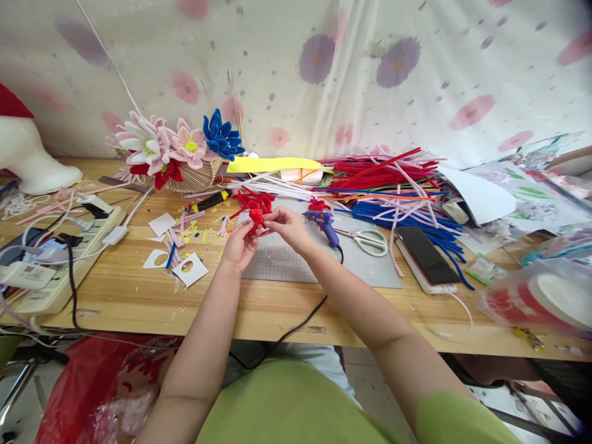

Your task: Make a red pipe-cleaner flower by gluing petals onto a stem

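Observation:
Above the grey cutting mat (277,259), my left hand (240,245) pinches a small red fuzzy pipe-cleaner petal piece (256,214). The fingertips of my right hand (285,227) close on the same piece from its right side. Just behind it, more red pipe-cleaner petals (259,201) lie on the mat. To the right of my right hand rests a purple glue gun (324,226), its black cord running down over the table edge. White-handled scissors (367,242) lie beyond the glue gun. My fingers hide part of the red piece.
Red pipe cleaners (370,176) and blue pipe cleaners (393,216) are piled behind the mat. A phone (428,254) and a blurred cup (546,299) stand right. Left are a power strip (60,283), card scraps (190,269) and finished fuzzy flowers (189,145).

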### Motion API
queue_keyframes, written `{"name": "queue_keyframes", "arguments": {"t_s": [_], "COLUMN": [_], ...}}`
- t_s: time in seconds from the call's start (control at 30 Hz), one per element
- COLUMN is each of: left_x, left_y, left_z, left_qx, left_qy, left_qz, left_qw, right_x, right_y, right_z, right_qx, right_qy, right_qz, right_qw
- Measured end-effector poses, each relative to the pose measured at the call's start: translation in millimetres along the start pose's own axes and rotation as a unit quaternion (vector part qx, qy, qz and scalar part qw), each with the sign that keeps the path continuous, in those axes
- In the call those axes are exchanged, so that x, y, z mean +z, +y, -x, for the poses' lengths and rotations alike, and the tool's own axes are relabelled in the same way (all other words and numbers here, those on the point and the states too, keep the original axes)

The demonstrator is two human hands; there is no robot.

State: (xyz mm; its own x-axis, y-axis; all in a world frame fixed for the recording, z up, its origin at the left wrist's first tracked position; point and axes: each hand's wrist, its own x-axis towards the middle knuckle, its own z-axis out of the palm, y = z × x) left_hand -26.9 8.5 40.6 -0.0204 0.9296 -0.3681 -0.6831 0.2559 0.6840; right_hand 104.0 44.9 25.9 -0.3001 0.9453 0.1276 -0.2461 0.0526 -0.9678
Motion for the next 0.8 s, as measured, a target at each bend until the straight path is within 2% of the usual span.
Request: {"name": "queue_keyframes", "arguments": {"t_s": [0.23, 0.37, 0.43, 0.53, 0.6, 0.7, 0.8], "left_x": [4.2, 5.8, 7.4, 11.4, 15.3, 21.5, 25.8], "left_y": [-1, 1, 2, -2, -6, -14, -17], "left_z": [-1, 2, 6, 12, 12, 7, 2], "left_qx": [0.005, 0.033, 0.051, 0.085, 0.134, 0.227, 0.288], "left_qy": [-0.008, -0.011, -0.032, -0.099, -0.112, -0.06, -0.005], "left_qz": [0.015, -0.01, -0.03, -0.068, -0.097, -0.125, -0.15], "left_qw": [1.0, 0.999, 0.998, 0.989, 0.98, 0.964, 0.946], "right_x": [-3, -7, -12, -21, -27, -29, -26], "right_y": [-4, -7, -9, -12, -15, -19, -19], "right_z": [-3, -2, -2, -3, -5, -7, -9], "right_qx": [0.038, 0.051, 0.061, 0.077, 0.086, 0.096, 0.105], "right_qy": [-0.044, -0.062, -0.075, -0.074, -0.07, -0.072, -0.067], "right_qz": [-0.032, -0.044, -0.067, -0.105, -0.117, -0.12, -0.122], "right_qw": [0.998, 0.996, 0.993, 0.989, 0.987, 0.985, 0.985]}}
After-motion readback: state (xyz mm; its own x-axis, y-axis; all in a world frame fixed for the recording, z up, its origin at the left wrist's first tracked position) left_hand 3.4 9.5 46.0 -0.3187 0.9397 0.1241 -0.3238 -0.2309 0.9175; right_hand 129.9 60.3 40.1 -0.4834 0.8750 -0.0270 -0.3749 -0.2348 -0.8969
